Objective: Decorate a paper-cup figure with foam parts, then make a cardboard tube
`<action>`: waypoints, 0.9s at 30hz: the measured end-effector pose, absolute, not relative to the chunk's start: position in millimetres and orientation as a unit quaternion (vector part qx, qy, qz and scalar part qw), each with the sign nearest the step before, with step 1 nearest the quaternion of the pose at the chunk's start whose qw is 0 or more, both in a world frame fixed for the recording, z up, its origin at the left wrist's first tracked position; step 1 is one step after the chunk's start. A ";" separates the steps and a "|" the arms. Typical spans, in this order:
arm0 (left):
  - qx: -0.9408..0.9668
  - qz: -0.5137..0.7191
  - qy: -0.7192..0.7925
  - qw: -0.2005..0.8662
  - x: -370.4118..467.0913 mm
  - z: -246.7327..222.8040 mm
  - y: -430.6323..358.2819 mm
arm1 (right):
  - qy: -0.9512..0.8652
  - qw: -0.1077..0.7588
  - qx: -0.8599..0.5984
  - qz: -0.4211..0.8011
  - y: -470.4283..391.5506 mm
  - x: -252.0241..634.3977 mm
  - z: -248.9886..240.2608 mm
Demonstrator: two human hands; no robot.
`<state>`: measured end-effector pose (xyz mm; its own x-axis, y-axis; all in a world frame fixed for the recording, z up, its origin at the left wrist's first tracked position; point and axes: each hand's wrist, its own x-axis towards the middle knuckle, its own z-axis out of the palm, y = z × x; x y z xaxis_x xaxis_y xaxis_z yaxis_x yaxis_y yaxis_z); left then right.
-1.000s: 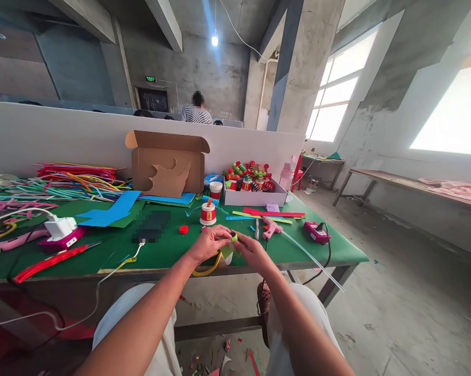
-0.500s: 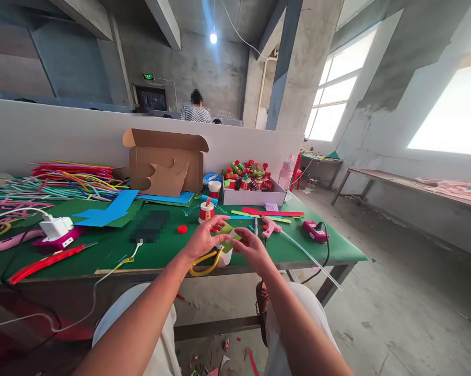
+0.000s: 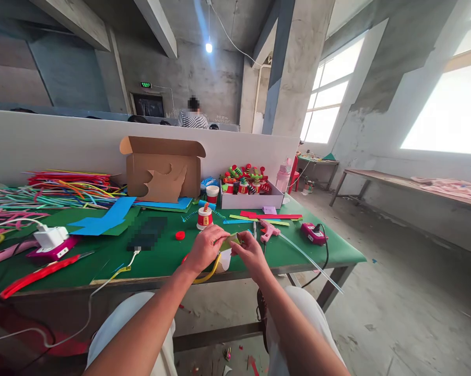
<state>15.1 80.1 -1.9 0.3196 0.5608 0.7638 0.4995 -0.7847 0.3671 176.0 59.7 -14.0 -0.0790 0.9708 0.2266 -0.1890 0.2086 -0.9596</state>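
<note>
Both hands are closed on a small piece of green paper [image 3: 231, 242] above the table's front edge, and it looks curved between them. My left hand [image 3: 204, 247] pinches its left end. At the right end, my right hand [image 3: 249, 253] holds it between thumb and fingers. Below them lie a yellow loop-shaped handle [image 3: 212, 272] and a white piece [image 3: 224, 260], both partly hidden by my hands. Just beyond stands a red-and-white paper cup figure [image 3: 204, 218] with coiled green arms and a blue roll on top. A red round cap [image 3: 179, 235] lies to its left.
A pink glue gun [image 3: 267, 231] with a long clear stick lies right, near paper strips [image 3: 274, 216] and a magenta power socket [image 3: 314, 233]. Behind are a box of finished figures [image 3: 251, 201] and a cardboard box [image 3: 163, 172]. Leftward lie a phone [image 3: 147, 233] and a red-handled cutter [image 3: 43, 274].
The green paper was a flatter sheet facing me; it now appears bent and narrower between my fingers. My left hand's fingers have closed in. The view has shifted slightly.
</note>
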 end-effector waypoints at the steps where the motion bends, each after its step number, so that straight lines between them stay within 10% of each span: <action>1: 0.816 0.481 0.321 0.006 16.2 -2.9 80.0 | -0.523 0.572 -0.369 0.513 59.8 175.9 -14.4; 27: 0.845 0.367 0.269 -0.281 23.9 3.2 67.8 | -0.467 0.592 -0.356 0.551 56.9 175.1 -10.7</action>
<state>23.9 67.8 3.2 0.5864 0.2481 0.7711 0.6602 -0.6979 -0.2776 175.1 56.9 -10.7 -0.0446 0.9860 0.1609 -0.3206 0.1384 -0.9370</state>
